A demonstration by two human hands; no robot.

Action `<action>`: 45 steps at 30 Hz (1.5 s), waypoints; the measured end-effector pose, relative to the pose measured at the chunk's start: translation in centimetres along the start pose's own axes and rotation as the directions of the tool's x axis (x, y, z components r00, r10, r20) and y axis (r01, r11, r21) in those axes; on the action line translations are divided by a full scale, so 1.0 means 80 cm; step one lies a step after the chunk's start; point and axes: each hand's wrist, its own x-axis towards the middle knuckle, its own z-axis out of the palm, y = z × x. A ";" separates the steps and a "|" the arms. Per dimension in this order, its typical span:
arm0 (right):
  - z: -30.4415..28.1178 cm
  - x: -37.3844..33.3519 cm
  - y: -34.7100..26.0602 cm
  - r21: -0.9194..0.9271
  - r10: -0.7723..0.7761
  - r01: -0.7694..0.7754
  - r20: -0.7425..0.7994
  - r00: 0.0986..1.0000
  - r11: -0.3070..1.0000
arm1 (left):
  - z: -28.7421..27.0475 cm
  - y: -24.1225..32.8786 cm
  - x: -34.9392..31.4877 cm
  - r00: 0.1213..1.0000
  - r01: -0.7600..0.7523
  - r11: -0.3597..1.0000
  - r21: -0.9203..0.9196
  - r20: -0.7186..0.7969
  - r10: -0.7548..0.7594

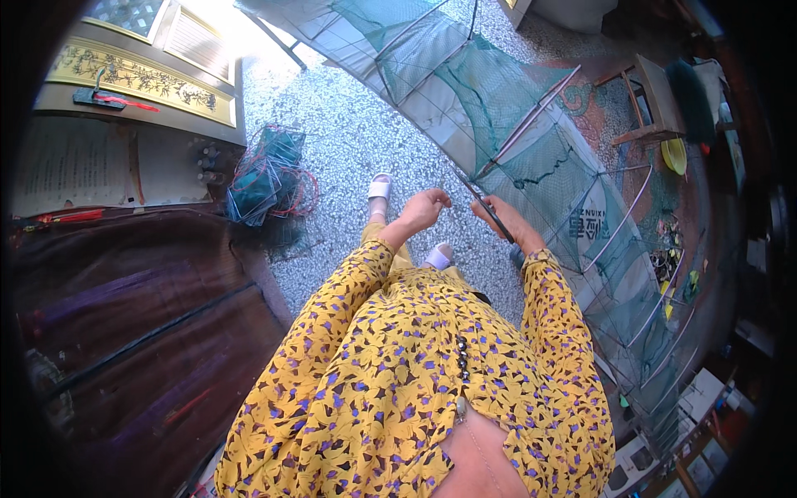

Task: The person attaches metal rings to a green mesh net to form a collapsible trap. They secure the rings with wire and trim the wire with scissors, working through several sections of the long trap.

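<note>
My left hand (pixel 425 208) is closed in a pinch above the speckled floor. Whatever its fingertips hold is too small to make out. Just to the right, my right hand (pixel 513 222) is closed around a long, narrow dark tool (pixel 491 212), whose thin end points up and left toward the net edge. Its exact kind is not clear. Beside that hand, a long green mesh net (pixel 531 158) stretched on thin metal frames runs from the top down the right side. Pale sheeting lies under the mesh.
A folded bundle of green netting with wire frames (pixel 267 178) lies on the floor to the left. Beyond it is a dark brown covered surface (pixel 149 315). A wooden stool (pixel 656 104) stands at the far right near a yellow bowl (pixel 674 156).
</note>
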 end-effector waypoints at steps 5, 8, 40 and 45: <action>-0.002 -0.003 0.011 -0.040 0.021 -0.021 -0.006 1.000 0.999 | -0.003 -0.001 0.000 0.996 -0.084 0.996 0.020 0.013 0.084; -0.005 -0.008 0.001 -0.045 0.037 -0.038 -0.015 0.999 0.998 | -0.012 -0.003 -0.008 0.996 -0.092 0.994 0.066 0.018 0.091; 0.024 -0.147 -0.081 0.348 -0.108 0.113 -0.034 0.994 0.931 | -0.384 0.173 -0.056 0.761 -0.570 0.578 -0.584 -0.640 0.103; -0.001 -0.143 -0.137 0.283 -0.242 0.243 -0.037 0.969 0.928 | -0.401 0.222 -0.024 0.775 -0.531 0.578 -0.620 -0.631 0.036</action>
